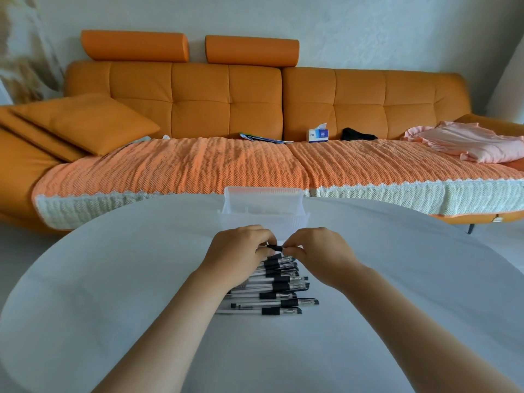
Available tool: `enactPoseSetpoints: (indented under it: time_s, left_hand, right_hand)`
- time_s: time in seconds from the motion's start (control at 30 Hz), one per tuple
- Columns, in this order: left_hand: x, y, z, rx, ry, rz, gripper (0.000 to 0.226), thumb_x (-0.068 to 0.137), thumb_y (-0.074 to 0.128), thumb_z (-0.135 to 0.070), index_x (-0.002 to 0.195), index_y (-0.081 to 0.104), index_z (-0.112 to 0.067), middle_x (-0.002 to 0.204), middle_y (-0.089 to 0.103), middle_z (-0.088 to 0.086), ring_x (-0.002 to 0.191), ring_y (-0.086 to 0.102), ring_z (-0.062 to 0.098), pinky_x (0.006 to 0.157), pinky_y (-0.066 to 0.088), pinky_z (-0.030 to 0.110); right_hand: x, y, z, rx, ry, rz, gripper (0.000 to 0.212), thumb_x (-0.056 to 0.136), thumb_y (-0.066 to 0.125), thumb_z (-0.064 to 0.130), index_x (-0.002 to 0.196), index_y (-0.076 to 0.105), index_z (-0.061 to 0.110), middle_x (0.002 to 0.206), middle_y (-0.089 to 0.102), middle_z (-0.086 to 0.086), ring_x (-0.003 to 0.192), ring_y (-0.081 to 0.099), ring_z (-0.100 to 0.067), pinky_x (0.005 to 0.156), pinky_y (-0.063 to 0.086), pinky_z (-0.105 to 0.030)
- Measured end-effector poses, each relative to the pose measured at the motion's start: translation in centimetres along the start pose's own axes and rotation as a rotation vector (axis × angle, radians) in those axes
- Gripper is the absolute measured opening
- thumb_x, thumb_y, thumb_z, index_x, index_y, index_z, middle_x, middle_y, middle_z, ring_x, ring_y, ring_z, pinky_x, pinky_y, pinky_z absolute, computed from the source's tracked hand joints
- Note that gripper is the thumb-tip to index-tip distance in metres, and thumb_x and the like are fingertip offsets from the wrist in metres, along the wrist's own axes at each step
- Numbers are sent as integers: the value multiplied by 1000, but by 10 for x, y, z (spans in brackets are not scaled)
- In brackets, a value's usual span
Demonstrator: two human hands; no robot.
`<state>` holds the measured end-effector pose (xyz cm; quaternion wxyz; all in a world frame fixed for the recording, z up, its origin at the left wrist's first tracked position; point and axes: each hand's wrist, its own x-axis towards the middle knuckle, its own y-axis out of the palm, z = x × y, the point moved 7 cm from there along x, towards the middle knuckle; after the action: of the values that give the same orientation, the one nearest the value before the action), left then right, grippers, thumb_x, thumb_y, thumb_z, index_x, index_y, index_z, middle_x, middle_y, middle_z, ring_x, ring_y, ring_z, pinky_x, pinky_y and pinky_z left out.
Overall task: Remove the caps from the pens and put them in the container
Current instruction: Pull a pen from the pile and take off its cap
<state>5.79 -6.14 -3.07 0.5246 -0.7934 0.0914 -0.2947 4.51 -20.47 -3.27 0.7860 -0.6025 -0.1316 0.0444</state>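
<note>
A pile of several clear pens with black grips and black caps lies on the white table, just below my hands. My left hand and my right hand meet above the pile's far end and hold one pen between them. The left hand's curled fingers grip the barrel. The right hand's fingertips pinch the other end; only a short black stretch of the pen shows between the hands. A clear plastic container stands just beyond the hands; what it holds cannot be made out.
An orange sofa with a knitted cover runs behind the table. On it lie a tissue box, a black item, papers, a cushion and pink cloth.
</note>
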Motion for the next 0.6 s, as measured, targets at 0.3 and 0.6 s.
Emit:
enactPoseSetpoints:
  time_s: [0.3,0.6]
  left_hand:
    - [-10,-9,0,22,48,-23,15,94,59,-38,102,70,-35,96,65,-17,83,61,5,66,46,24]
    - [-10,2,0,53,18,87,30,99,45,-44,100,70,-29,93,65,-13,84,59,7,69,46,27]
  right_hand:
    - [1,9,6,-24,-44,114,30,103,44,41,108,71,28,107,67,11,95,62,-17,80,52,-39]
    - [-12,0,0,60,-39,23,23,91,62,50,108,68,34,110,63,21,88,58,-4,76,47,-26]
